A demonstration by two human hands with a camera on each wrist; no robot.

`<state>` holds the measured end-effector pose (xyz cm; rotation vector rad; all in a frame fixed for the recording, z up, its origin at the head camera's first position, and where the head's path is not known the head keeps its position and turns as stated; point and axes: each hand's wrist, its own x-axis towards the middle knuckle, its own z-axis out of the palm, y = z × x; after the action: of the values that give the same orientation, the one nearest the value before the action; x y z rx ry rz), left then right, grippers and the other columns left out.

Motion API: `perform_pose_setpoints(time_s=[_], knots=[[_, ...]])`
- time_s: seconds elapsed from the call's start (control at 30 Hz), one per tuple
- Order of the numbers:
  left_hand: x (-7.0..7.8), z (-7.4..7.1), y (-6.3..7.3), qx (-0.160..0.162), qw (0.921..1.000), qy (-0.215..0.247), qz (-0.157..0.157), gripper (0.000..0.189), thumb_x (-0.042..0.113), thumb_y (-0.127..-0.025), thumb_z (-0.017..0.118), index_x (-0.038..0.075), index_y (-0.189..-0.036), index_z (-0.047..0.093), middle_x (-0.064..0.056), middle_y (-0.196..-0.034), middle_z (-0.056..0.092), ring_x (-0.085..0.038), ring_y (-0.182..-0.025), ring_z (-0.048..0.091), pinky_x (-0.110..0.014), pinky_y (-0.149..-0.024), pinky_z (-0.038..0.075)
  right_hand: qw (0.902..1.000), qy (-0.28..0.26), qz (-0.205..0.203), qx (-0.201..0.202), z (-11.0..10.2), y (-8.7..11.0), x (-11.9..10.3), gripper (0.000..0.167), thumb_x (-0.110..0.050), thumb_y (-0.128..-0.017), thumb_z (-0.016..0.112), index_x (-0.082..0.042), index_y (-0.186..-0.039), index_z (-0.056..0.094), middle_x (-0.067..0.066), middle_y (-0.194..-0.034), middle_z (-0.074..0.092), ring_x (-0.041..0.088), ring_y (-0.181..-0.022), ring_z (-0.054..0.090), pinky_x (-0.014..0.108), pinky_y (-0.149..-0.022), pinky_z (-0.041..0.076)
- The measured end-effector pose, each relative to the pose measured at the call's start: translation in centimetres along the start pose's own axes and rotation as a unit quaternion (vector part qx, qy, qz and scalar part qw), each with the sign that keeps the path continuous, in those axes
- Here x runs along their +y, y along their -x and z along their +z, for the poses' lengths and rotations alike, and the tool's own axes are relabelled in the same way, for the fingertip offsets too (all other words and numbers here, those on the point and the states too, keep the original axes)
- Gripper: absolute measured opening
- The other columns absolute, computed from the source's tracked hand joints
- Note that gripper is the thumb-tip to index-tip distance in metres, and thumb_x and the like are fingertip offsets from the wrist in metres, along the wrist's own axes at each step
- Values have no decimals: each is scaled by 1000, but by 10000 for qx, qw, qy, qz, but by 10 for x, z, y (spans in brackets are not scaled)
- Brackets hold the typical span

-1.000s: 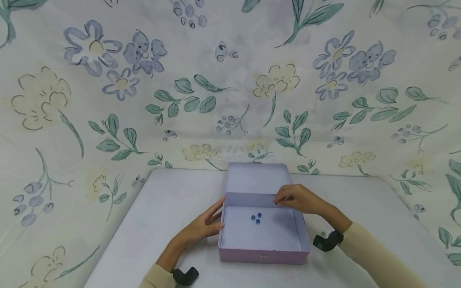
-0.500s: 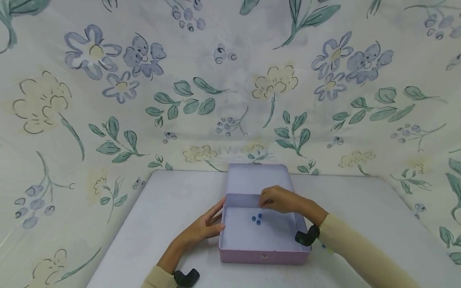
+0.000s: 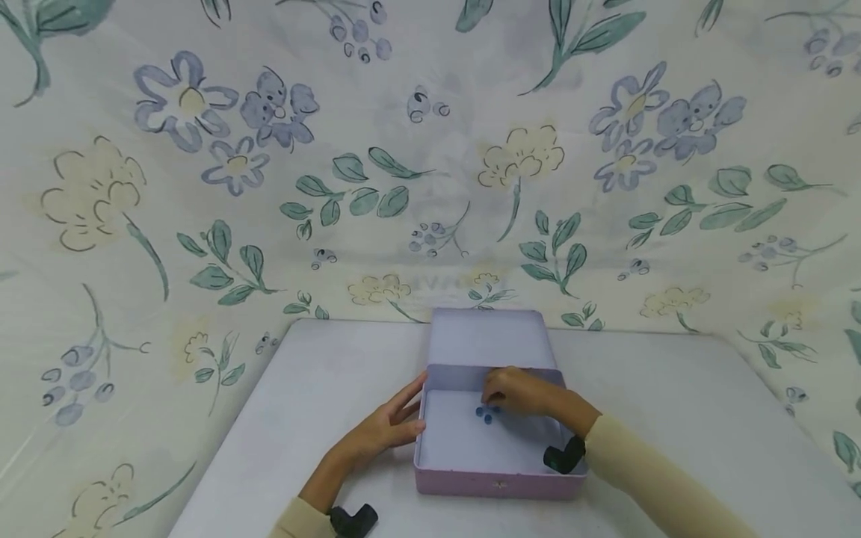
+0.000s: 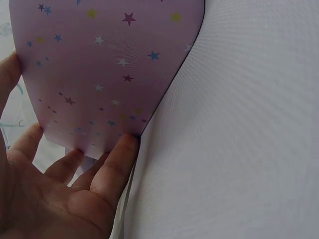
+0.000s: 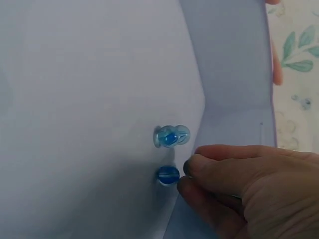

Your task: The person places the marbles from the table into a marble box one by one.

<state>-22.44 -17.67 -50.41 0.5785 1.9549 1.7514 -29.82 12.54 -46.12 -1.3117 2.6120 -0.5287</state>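
Note:
A shallow tin box (image 3: 499,486), pink outside and lilac inside, stands with its lid (image 3: 489,336) laid back behind it. My left hand (image 3: 380,437) rests against its left side, fingers spread; the left wrist view shows the fingertips and thumb touching the edges of the star-printed wall (image 4: 104,74). Inside, my right hand (image 3: 518,390) is low over the floor at the back. In the right wrist view its thumb and finger pinch a dark blue bead (image 5: 187,167), mostly hidden. Close by lie a clear blue bead (image 5: 168,175) and a cluster of blue beads (image 5: 169,137).
The box stands on a white table (image 3: 336,366). Behind it hangs a floral cloth (image 3: 430,187). My right sleeve (image 3: 652,471) crosses the box's right edge. Black wrist cameras (image 3: 565,455) sit on both wrists.
My right hand has moved left from the box's back right corner and down to the beads on the floor. The left hand stays at the box's side.

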Motion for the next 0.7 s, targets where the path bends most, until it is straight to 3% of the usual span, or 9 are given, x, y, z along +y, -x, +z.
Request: perform_pose_setpoints(time_s=[0.7], knots=[[0, 2, -1, 1, 10000, -24, -8, 83, 30, -98, 63, 33, -162, 9, -4, -170, -5, -47, -153, 6, -60, -113, 38, 9991, 294, -312, 12, 8, 4, 8, 15, -4, -85, 76, -9, -99, 80, -1, -91, 74, 5, -85, 67, 13, -76, 55]])
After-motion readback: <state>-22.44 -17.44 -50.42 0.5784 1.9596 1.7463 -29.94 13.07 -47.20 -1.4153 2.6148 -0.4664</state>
